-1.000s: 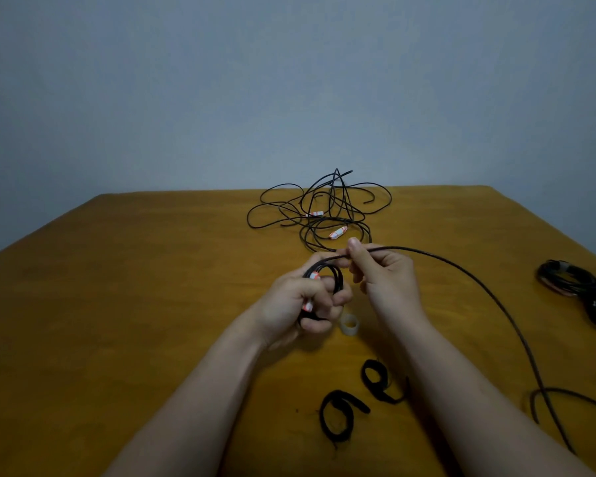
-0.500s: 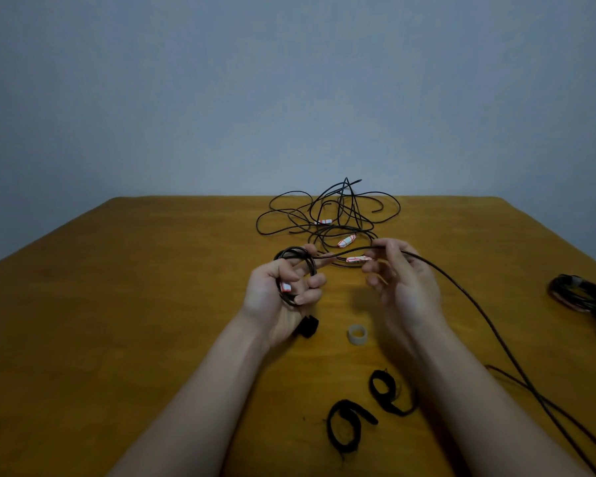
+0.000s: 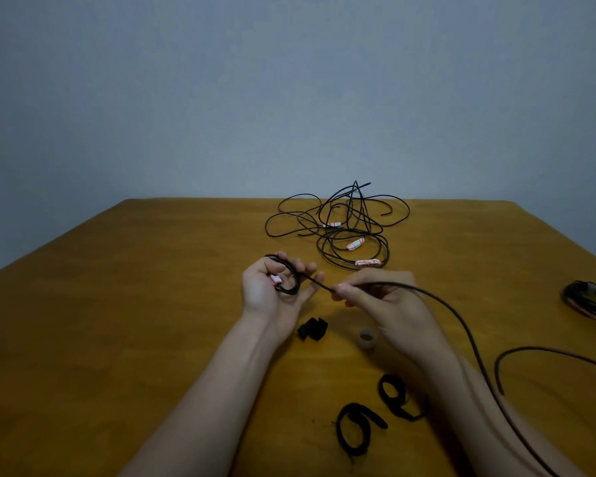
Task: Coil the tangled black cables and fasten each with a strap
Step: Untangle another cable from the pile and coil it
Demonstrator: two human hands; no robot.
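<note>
From where I stand, the left hand point(image 3: 260, 290) is turned palm up over the table point(image 3: 117, 321), its fingers loosely curled round a small coil point(image 3: 296, 280) of only a few turns, with a pink-tagged end tucked against the palm. The right hand point(image 3: 389, 301) pinches the same cable point(image 3: 427, 293) between thumb and fingertips just beside the coil, on its right. A short, nearly straight stretch runs level from left to right between the two hands. Beyond the pinch the cable arches over the right wrist and trails off toward the near right of the table, so all the slack lies on the right hand's side. To my eye the next turn depends on that hand carrying the line leftward and round the coil, while the left merely holds the loops together. The coiling looks barely begun. Loose straps point(image 3: 402, 409) wait near the forearms, closer to the right arm. Another tangle point(image 3: 338, 232) sits well beyond both hands, and a finished bundle point(image 3: 589, 301) lies at the far right.
</note>
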